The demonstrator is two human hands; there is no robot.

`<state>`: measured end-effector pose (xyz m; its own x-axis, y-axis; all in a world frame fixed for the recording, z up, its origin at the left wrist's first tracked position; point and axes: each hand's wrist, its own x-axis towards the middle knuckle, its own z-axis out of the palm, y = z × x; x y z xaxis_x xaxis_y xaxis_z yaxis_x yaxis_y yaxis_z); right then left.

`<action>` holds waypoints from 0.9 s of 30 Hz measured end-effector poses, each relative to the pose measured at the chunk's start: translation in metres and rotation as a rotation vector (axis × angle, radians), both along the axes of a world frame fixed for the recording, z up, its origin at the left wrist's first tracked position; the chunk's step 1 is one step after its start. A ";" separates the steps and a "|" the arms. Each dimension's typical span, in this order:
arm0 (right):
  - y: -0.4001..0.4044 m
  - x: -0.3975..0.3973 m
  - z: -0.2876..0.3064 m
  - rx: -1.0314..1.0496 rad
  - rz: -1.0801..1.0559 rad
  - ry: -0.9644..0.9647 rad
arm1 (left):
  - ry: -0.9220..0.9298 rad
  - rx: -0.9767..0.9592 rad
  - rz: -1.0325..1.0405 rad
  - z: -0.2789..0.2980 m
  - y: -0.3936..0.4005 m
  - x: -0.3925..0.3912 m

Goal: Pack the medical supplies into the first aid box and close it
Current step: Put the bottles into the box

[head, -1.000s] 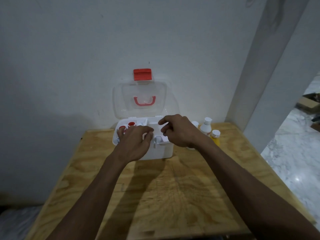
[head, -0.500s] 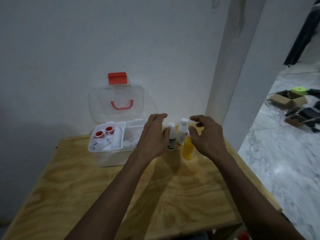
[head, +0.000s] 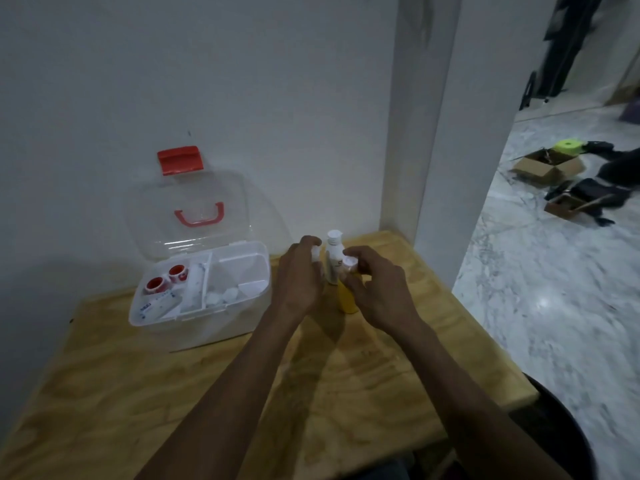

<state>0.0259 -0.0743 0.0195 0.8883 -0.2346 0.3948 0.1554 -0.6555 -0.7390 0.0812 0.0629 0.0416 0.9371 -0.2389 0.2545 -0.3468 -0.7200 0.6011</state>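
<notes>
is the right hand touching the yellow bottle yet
Touching. The head view shows the right hand with its fingers wrapped against the yellow bottle just below its white cap, no gap visible.

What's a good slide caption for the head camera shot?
Both hands, left and right, close on bottles beside the open first aid box.

Open first aid box (head: 221,327) crowds the 3 bottles (head: 334,261) leftward — wall (head: 311,133) behind.

Both forearms are bare from the lower frame edge to the wrists, with no sleeve in view. The left hand (head: 300,278) and the right hand (head: 379,292) are bare too: no glove, ring, watch or bracelet shows.
</notes>
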 end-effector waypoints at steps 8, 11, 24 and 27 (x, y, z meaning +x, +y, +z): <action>-0.005 -0.016 0.009 0.042 -0.030 -0.022 | -0.040 -0.130 0.018 0.000 0.002 -0.019; -0.006 -0.028 0.029 0.021 -0.048 -0.067 | -0.054 -0.230 0.023 0.011 0.009 -0.034; 0.079 0.003 0.102 0.135 0.191 -0.270 | -0.295 -0.357 0.176 0.089 0.130 -0.035; 0.099 0.025 0.098 0.105 0.240 -0.242 | -0.305 -0.262 0.181 0.088 0.143 -0.018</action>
